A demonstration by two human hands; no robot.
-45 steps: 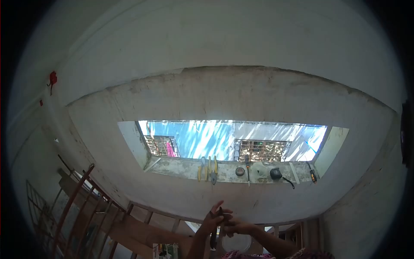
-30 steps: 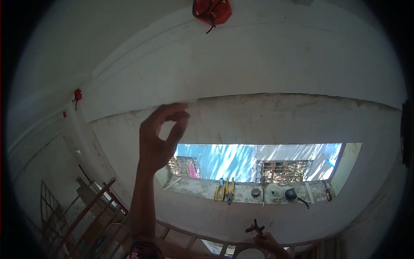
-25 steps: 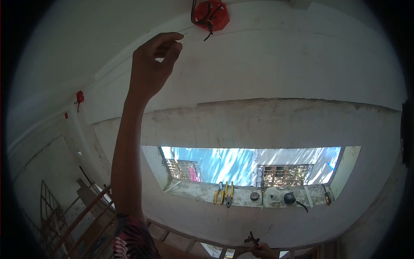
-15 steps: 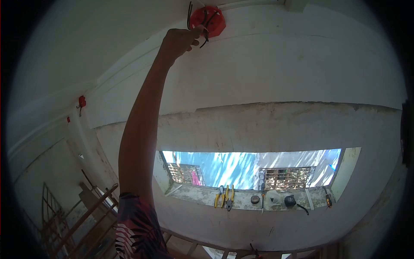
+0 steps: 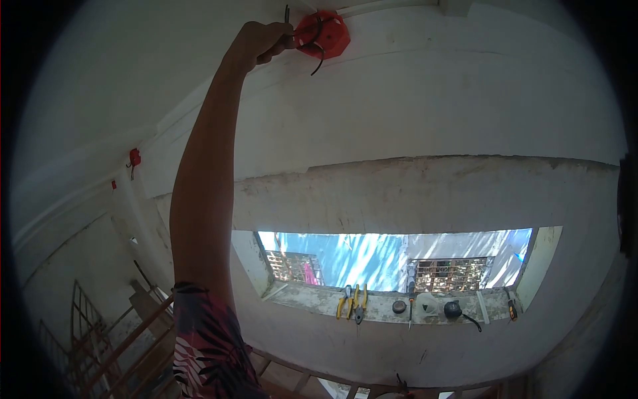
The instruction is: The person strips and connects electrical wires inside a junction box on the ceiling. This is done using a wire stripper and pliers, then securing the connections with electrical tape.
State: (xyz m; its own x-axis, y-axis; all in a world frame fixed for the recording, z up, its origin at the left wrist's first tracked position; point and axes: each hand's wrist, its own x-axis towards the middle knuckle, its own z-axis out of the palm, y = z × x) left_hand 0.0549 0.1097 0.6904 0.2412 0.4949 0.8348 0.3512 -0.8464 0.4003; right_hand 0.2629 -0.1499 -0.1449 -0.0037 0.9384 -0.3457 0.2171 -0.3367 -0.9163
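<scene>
High on the wall, near the ceiling, is a red octagonal junction box (image 5: 337, 41) with dark wires coming out. My left hand (image 5: 266, 41) is raised to the box's left edge, fingers closed on an electrical wire (image 5: 287, 13) whose end seems to stick up above the fist. The exact grip is partly hidden by the fingers. Another dark wire (image 5: 321, 63) hangs in a curve below the box, free of the hand. My right hand is out of view.
On the window sill (image 5: 382, 312) lie pliers (image 5: 359, 306), a screwdriver (image 5: 410, 311), a black tape measure (image 5: 452, 309) and a yellow-black tool (image 5: 512, 308). Ladder-like rails (image 5: 299, 382) cross below. A smaller red box (image 5: 135, 157) with wires sits further left.
My left hand has moved left and slightly up, from in front of the box to its left edge, drawing a wire that way. The view has shifted slightly.
</scene>
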